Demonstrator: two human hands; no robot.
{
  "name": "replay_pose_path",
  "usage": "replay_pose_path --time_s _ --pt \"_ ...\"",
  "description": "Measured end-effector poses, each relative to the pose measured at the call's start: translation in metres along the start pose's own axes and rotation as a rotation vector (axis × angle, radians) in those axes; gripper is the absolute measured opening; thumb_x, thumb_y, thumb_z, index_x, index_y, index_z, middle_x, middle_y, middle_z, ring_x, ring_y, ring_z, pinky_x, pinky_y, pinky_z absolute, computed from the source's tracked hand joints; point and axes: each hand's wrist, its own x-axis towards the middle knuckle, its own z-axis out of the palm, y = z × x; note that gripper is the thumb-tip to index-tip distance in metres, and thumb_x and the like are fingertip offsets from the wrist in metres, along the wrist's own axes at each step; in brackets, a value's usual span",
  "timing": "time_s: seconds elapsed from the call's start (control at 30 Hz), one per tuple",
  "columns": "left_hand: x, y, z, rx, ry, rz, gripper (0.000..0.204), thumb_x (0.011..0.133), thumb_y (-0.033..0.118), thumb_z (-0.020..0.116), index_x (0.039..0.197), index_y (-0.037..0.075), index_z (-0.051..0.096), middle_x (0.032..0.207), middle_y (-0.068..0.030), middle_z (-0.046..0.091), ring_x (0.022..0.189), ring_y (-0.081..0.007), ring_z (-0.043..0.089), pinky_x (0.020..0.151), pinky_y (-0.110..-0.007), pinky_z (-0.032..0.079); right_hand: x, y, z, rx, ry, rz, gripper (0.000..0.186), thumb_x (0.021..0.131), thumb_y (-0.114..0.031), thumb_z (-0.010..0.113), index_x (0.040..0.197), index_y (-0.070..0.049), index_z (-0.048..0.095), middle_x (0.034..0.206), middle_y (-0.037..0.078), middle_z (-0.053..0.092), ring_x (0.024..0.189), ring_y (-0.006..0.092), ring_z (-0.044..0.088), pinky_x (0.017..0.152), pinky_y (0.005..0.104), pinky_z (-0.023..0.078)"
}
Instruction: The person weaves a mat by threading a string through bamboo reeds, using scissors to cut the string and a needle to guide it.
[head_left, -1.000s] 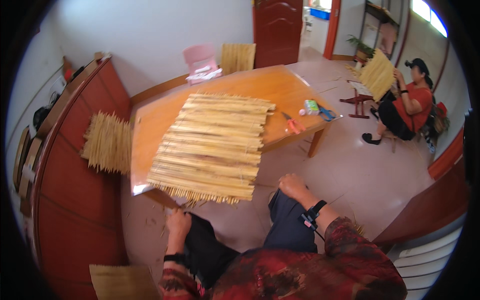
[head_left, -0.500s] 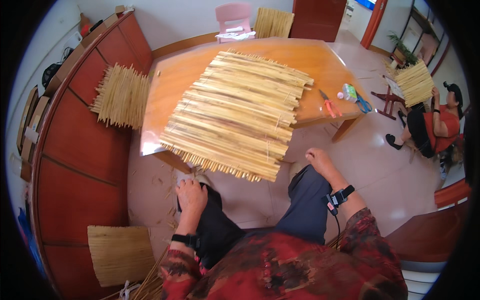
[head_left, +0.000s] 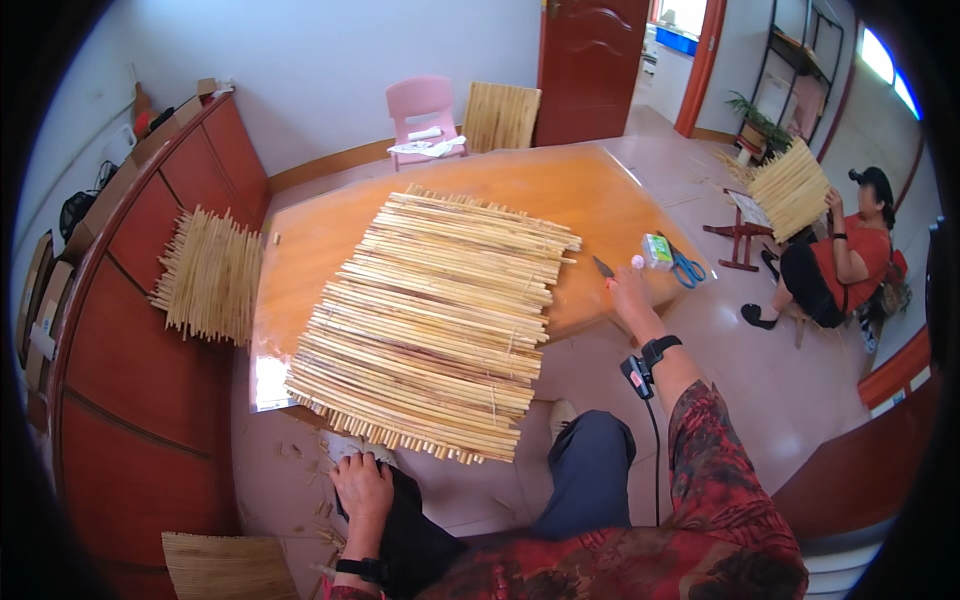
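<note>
A mat of straw-coloured reed stalks (head_left: 430,320), tied across in rows, lies on the orange table (head_left: 320,235) and overhangs its near edge. My right hand (head_left: 628,298) reaches to the table right of the mat, fingers closed over the handles of a pair of pliers. The dark jaws of the pliers (head_left: 602,266) show beyond the hand; most of the red handles are hidden. My left hand (head_left: 362,485) rests flat on my left knee, open, holding nothing.
Blue-handled scissors (head_left: 688,268), a small green-and-white pack (head_left: 657,252) and a pink ball-like item (head_left: 637,262) lie near my right hand. Another reed mat (head_left: 212,275) leans by the red cabinet (head_left: 140,400). At right, a seated person (head_left: 855,250) holds a reed mat (head_left: 790,190).
My right hand has gone from my right knee up to the pliers on the table. My left hand stays on the knee. The view has tilted upward and shifted right.
</note>
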Motion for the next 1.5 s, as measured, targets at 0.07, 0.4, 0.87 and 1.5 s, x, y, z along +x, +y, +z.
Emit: replay_pose_path --time_s 0.07,0.4,0.87,1.5 --pt "0.001 0.0 0.0 0.0 -0.01 -0.012 0.021 0.069 0.024 0.062 0.078 0.005 0.06 0.084 -0.011 0.059 0.088 -0.0293 0.053 0.081 -0.045 0.037 0.008 0.019 0.028 0.01 -0.075 0.057 0.024 0.081 -0.029 0.055 0.085 -0.006 0.061 0.084 0.018 0.061 0.082 0.0342 0.059 0.07 0.0443 0.047" --pt "0.012 0.011 -0.002 -0.033 -0.072 -0.005 0.022 0.069 0.025 0.062 0.08 0.006 0.062 0.083 -0.0095 0.059 0.086 -0.0271 0.054 0.079 -0.044 0.037 0.012 0.064 0.045 0.016 -0.161 0.133 0.017 0.081 -0.018 0.052 0.084 -0.008 0.065 0.068 0.017 0.061 0.063 0.0297 0.061 0.054 0.0402 0.046" --pt "-0.005 0.019 0.001 -0.137 0.073 0.337 0.024 0.075 0.025 0.059 0.091 0.007 0.06 0.083 -0.0067 0.06 0.087 -0.0237 0.055 0.088 -0.046 0.034 -0.174 -0.084 -0.08 1.321 -0.328 0.212 0.011 0.088 -0.011 0.048 0.095 -0.006 0.054 0.072 0.0 0.055 0.051 0.0053 0.045 0.044 0.0184 0.037" --pt "-0.044 0.038 -0.03 -1.782 -0.951 -0.006 0.041 0.092 0.031 0.044 0.113 -0.002 0.054 0.091 -0.009 0.062 0.082 -0.0167 0.058 0.074 -0.029 0.046 -0.272 -0.179 -0.09 1.178 -0.742 -0.082 0.021 0.08 -0.018 0.062 0.089 0.001 0.058 0.083 0.009 0.06 0.078 0.0133 0.057 0.07 0.0267 0.046"
